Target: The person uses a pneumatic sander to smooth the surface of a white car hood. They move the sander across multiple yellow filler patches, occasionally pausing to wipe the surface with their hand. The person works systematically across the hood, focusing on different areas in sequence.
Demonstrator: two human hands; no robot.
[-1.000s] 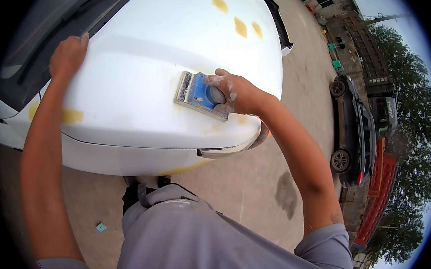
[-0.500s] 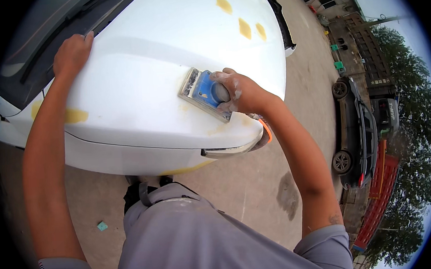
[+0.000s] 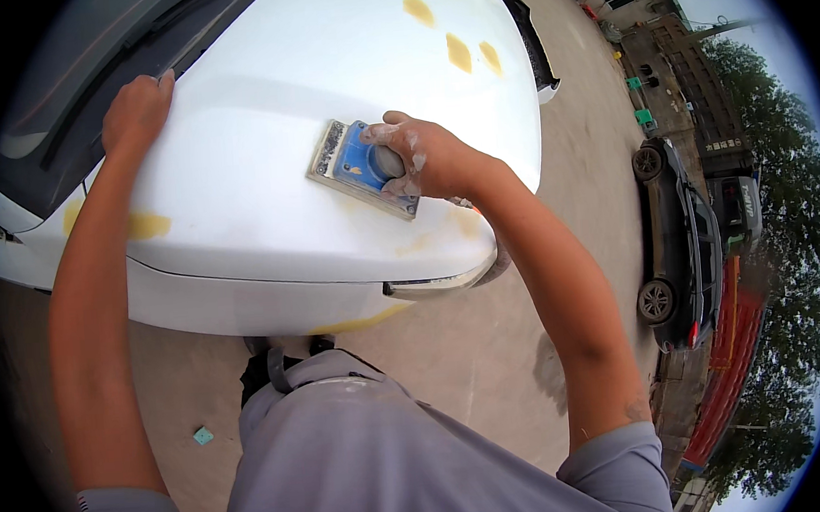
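A white car hood [image 3: 244,144] stretches out in front of me, with yellowish filler patches [image 3: 459,53] on its far part and another filler patch [image 3: 148,225] beside my left forearm. My right hand [image 3: 434,156], dusted white, is closed around the grey knob of a blue sanding block [image 3: 357,162]. The block's pale base lies on the hood, inward from the front corner. At the hood's rear edge by the windshield, my left hand [image 3: 135,115] is bent over the rim; most of its fingertips are hidden.
Below the hood's corner is a headlight [image 3: 440,285]. The windshield [image 3: 70,70] with its wiper lies left. A small teal piece [image 3: 203,436] is on the concrete ground. Rightward stand a dark car [image 3: 680,244] and a red truck bed [image 3: 729,373], trees behind.
My right hand has slid the sanding block left and slightly away from me across the hood, farther from the front corner. My left hand keeps its place on the rear edge.
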